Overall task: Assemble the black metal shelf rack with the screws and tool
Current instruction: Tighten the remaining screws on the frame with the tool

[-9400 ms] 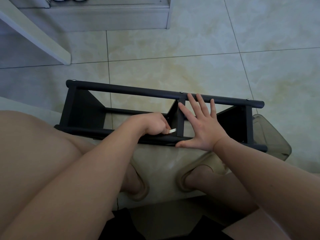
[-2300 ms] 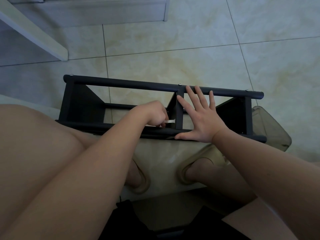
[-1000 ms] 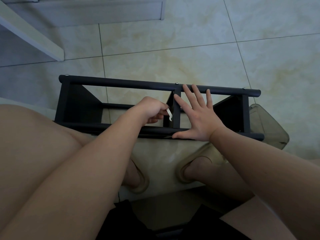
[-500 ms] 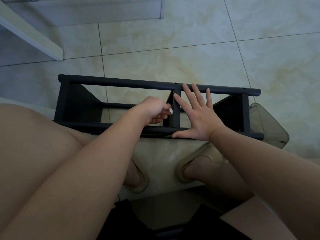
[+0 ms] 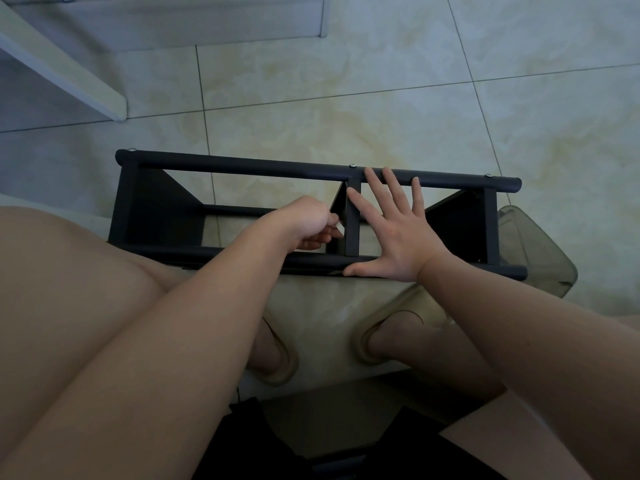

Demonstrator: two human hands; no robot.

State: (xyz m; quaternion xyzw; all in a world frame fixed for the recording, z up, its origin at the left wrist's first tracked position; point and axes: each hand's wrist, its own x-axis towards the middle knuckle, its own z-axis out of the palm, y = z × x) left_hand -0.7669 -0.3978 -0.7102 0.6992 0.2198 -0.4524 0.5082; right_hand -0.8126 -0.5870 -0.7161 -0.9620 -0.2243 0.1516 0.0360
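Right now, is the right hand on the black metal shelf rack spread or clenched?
Spread: the right hand lies flat on the black metal shelf rack, fingers straight and apart.

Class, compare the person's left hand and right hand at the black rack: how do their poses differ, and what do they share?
The left hand is curled into a fist; the right hand lies flat with fingers spread. The left hand reaches inside the black rack; the right hand spans its two long bars. Both sit beside the middle upright.
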